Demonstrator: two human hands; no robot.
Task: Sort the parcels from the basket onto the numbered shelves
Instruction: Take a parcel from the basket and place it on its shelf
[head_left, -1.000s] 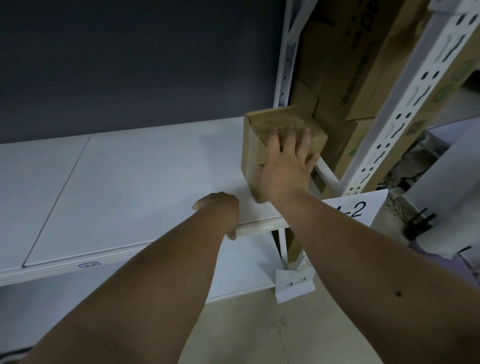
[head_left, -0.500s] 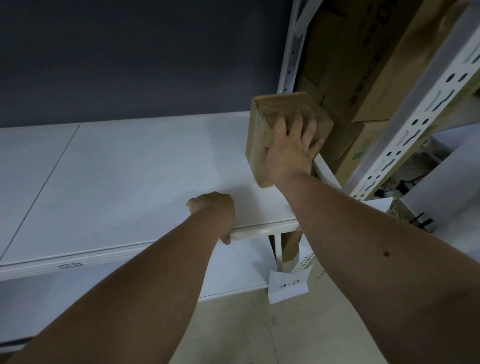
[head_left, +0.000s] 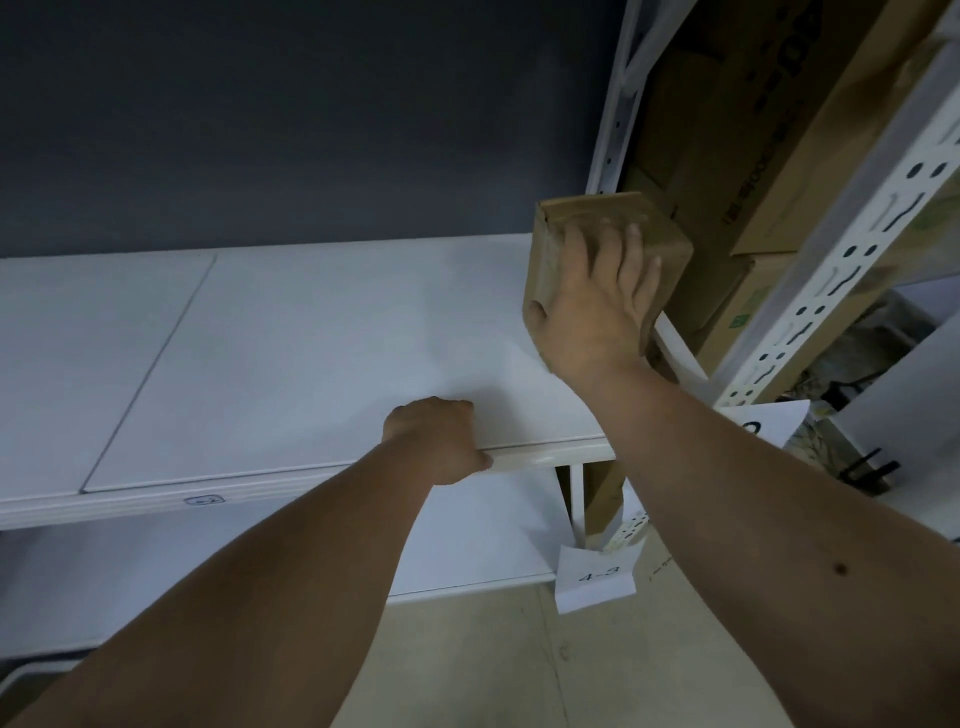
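**One parcel going deep on the upper shelf**

One wide white upper shelf (head_left: 291, 358) takes up most of my view, bare board stretching off to the left, so there is plenty of room that way. On the right it ends at the perforated white upright (head_left: 852, 249), with big cardboard cartons (head_left: 737, 171) stacked behind it. That side is tight!

The brown cardboard parcel (head_left: 597, 223) has slid further back along the board over the last second and now sits close to the rear post, right beside those cartons. My right hand (head_left: 592, 306) lies flat on its near face, fingers spread and straight, thumb hooked round the left edge. I'm pushing, not clutching. I judge this placement nearly done; a little more shove and it meets the back.

My left hand (head_left: 441, 441) is still curled over the shelf's front lip, bracing me.

Below, the lower shelf (head_left: 467, 540) carries a paper tag reading 4-3 (head_left: 597, 577). The upper tag (head_left: 763, 423) is mostly hidden behind my forearm now.
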